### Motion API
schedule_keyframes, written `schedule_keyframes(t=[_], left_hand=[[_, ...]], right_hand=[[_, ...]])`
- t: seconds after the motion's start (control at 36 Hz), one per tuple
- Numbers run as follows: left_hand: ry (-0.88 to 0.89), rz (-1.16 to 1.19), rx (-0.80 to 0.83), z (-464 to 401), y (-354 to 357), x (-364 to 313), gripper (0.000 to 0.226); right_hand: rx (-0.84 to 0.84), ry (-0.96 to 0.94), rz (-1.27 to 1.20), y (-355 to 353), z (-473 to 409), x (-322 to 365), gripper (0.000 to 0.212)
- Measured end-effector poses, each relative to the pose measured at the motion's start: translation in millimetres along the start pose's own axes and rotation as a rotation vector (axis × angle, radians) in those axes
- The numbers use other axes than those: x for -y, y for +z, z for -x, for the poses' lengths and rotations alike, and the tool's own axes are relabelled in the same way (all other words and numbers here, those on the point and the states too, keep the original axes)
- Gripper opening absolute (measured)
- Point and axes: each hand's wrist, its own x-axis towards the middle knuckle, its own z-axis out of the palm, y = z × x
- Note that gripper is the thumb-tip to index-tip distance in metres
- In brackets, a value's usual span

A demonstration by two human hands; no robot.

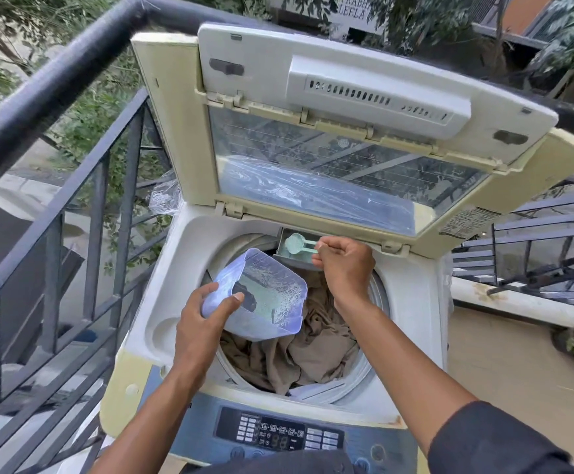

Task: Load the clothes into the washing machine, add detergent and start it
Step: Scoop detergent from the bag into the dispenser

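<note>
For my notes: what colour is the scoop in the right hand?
Pale mint green scoop, pinched by the right hand; head view.

left hand [199, 326] – fingers curled, gripping | right hand [345, 265] – fingers pinching

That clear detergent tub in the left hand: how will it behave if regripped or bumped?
The detergent tub looks like thin clear plastic, so probably light and slightly flexible. It is open and tilted over the clothes, so a bump would likely spill powder. The left hand grips one corner; smooth walls may slip.
</note>
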Motion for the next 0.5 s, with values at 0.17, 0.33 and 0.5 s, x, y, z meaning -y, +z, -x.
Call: schedule_keyframes(t=[0.17, 0.33, 0.5], left_hand=[[0.004, -0.007, 0.002, -0.3, -0.7, 1.3, 0.070], [0.003, -0.001, 0.002, 1.4, 1.1, 2.0, 0.069], [-0.004, 0.009, 0.003, 3.1, 3.8, 2.0, 0.070]], right_hand=[[0.002, -0.034, 0.055, 0.7, -1.1, -3.0, 0.008], [0.002, -0.061, 0.081, -1.9, 0.6, -6.0, 0.012], [-0.031, -0.092, 0.093, -6.4, 0.9, -8.8, 0.028]])
